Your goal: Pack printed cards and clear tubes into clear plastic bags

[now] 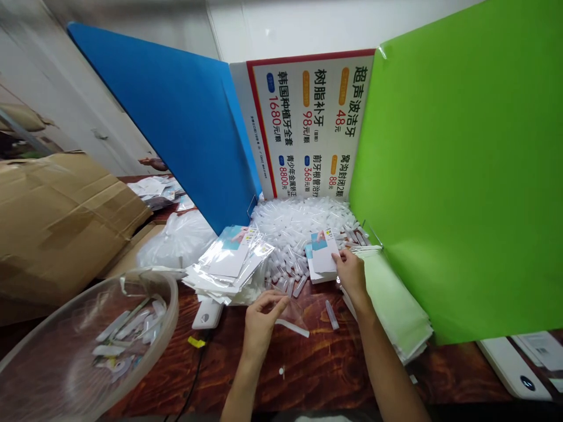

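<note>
My left hand (263, 319) is closed, with thumb and fingers pinching a clear plastic bag (295, 312) that has a white strip along its lower edge. My right hand (352, 274) grips the right edge of a printed card (324, 258) between thumb and fingers. The card, white with a blue picture at the top, lies over a small stack of similar cards. Behind both hands spreads a heap of small translucent plastic tubes (303, 220). One loose tube (332, 315) lies on the table between my hands.
At left are a pile of bagged cards (229, 258), a clear plastic basket (169, 293) with scraps, and a cardboard box (65, 223). A blue panel (176, 111) and a green panel (457, 176) flank the heap. A stack of pale green sheets (391, 305) lies right.
</note>
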A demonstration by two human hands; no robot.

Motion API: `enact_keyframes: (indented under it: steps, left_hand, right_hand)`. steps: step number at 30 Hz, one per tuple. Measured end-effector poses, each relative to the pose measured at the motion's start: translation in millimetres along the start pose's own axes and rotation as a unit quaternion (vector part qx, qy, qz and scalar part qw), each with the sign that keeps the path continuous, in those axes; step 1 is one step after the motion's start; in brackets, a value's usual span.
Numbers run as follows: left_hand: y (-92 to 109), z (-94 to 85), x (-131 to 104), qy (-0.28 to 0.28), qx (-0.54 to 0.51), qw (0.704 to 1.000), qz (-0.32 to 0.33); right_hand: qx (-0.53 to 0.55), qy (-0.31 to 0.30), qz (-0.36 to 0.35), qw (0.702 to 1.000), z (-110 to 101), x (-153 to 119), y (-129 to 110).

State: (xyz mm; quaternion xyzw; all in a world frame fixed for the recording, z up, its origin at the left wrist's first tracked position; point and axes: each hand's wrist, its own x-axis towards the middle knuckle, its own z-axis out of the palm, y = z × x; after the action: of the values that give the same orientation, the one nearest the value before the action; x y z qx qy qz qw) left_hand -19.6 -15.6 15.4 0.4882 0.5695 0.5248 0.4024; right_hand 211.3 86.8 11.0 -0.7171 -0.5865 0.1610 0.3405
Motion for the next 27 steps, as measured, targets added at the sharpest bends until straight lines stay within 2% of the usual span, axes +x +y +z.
enact_keyframes:
  steps: [3,7,12,14,15,18,20,22,27]
  left_hand:
    - [3.2,0.6,3.2,0.039,-0.093,0.994,-0.052]
    - [7.3,-0.9,5.3,0.059,-0.223,0.965,-0.124]
    - [18.0,-2.6,6.0,0.067,-0.313,0.938,-0.133]
    - [21.0,-1.5,8.4,0.068,-0.345,0.927,-0.13]
    - [21.4,-0.2,10.1,0.071,-0.358,0.922,-0.125]
    - [16.9,6.2,15.4,0.092,-0.373,0.917,-0.111]
    - [10.7,12.1,17.0,0.106,-0.349,0.924,-0.112]
    - [4.1,17.8,16.1,0.108,-0.304,0.939,-0.118]
    - [-3.0,25.9,6.9,0.075,-0.198,0.973,-0.094]
  right_hand:
    - [-0.011,0.016,-0.006,1.0,-0.9,-3.9,-1.1]
    - [0.002,0.047,-0.019,0.999,1.4,-6.4,-5.5]
    - [0.081,0.082,-0.042,0.992,-10.6,-12.9,-5.6]
    - [0.136,0.052,-0.065,0.987,-22.4,-22.4,-2.6]
    - [0.161,0.014,-0.082,0.983,-28.8,-28.8,-0.9]
    - [0.19,-0.151,-0.141,0.96,-45.1,-51.8,3.8]
    - [0.209,-0.221,-0.152,0.94,-50.2,-66.6,5.8]
    - [0.242,-0.234,-0.139,0.931,-50.3,-78.0,7.4]
    - [0.3,-0.162,-0.086,0.936,-38.1,-88.4,12.0]
